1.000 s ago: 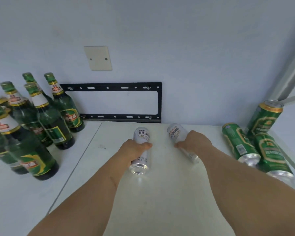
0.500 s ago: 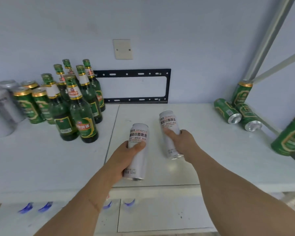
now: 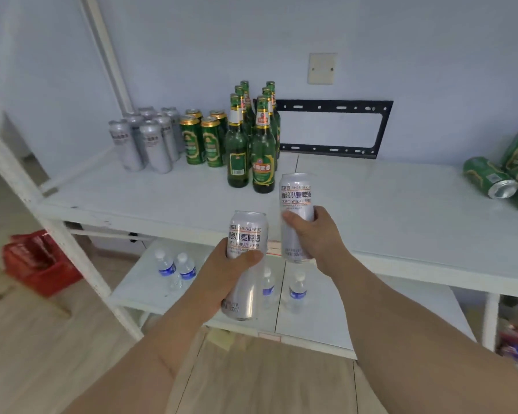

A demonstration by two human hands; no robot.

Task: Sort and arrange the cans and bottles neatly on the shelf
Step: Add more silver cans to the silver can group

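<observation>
My left hand (image 3: pixel 222 279) grips a tall silver beer can (image 3: pixel 246 231), held upright in front of the shelf's front edge. My right hand (image 3: pixel 314 234) grips a second silver can (image 3: pixel 296 192), also upright, a little higher and to the right. On the white top shelf (image 3: pixel 386 222) stand several silver cans (image 3: pixel 150 138) at the back left, several green cans (image 3: pixel 201 138) beside them, and several green glass bottles (image 3: pixel 251 144). Green cans (image 3: pixel 491 180) lie on their sides at the far right.
A black metal bracket (image 3: pixel 332 130) is fixed to the wall behind the shelf. Small water bottles (image 3: pixel 177 267) stand on the lower shelf (image 3: pixel 341 318). A white slanted frame post (image 3: pixel 57 234) runs at the left, with a red crate (image 3: pixel 39 261) on the wooden floor.
Both hands lifted the silver cans off the shelf and drew them back past its front edge. The view pulled back and turned left, showing the silver and green can groups.
</observation>
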